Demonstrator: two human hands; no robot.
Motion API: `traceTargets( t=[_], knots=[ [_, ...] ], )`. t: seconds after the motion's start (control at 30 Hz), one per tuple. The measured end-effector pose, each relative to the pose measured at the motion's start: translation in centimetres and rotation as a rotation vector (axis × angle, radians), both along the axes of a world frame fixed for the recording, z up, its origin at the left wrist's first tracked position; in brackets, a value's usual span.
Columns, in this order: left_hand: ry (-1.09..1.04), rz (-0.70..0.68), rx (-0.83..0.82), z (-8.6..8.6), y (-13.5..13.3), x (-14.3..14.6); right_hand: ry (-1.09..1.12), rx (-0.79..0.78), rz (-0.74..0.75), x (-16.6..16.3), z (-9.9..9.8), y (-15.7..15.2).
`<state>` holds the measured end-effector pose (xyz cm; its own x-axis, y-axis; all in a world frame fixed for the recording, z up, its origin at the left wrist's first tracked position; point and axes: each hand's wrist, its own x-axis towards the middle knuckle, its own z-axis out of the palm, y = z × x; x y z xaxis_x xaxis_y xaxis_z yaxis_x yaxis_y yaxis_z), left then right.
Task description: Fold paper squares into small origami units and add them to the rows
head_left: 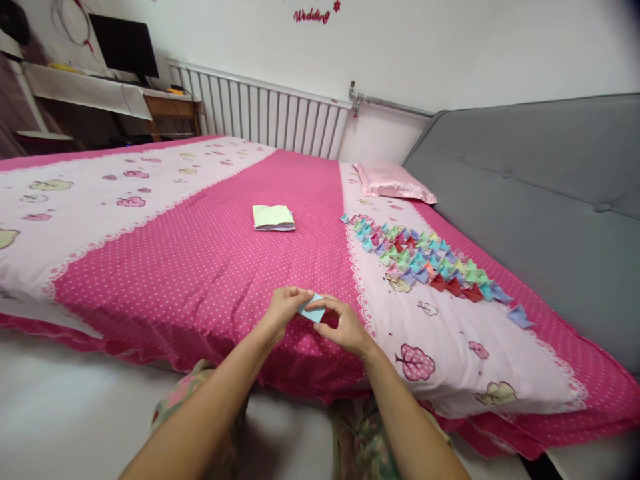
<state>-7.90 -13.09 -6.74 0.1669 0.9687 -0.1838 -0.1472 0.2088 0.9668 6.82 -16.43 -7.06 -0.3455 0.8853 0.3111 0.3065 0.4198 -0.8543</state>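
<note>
A small folded piece of light blue paper (316, 315) is held between my two hands near the front edge of the bed. My left hand (286, 308) pinches its upper left side with thumb and fingers. On its right side, my right hand (344, 325) grips it, the index finger lying across the top and the thumb by the lower corner. Farther back lies a stack of square paper sheets (274, 217), pale yellow on top. To the right, several rows of small folded paper pieces (420, 257) in many colours stand on the bedspread.
The bed (210, 247) has a pink and white patterned cover. A pink pillow (395, 181) lies by the grey padded headboard (530, 180). Behind the bed are a white radiator (265, 107) and a desk with a monitor (125, 47).
</note>
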Motion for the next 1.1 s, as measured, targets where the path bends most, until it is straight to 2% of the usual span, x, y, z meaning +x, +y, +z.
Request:
traceTargets(
  t=[0.3, 0.5, 0.87, 0.97, 1.1],
  knots=[
    [-0.001, 0.003, 0.005, 0.17, -0.09, 0.02, 0.04, -0.006, 0.015, 0.09, -0.29, 0.08],
    [-0.01, -0.018, 0.009, 0.13, -0.01, -0.17, 0.011, 0.014, -0.064, 0.06, -0.49, 0.23],
    [-0.041, -0.127, 0.027, 0.55, -0.19, -0.37, 0.027, 0.073, -0.092, 0.58, -0.73, 0.31],
    [-0.106, -0.143, -0.006, 0.5, -0.08, -0.4, 0.035, 0.111, -0.142, 0.48, -0.94, 0.52],
    [-0.249, -0.237, -0.087, 0.75, 0.08, -0.59, 0.08, 0.145, -0.263, 0.67, -0.94, 0.73]
  ],
)
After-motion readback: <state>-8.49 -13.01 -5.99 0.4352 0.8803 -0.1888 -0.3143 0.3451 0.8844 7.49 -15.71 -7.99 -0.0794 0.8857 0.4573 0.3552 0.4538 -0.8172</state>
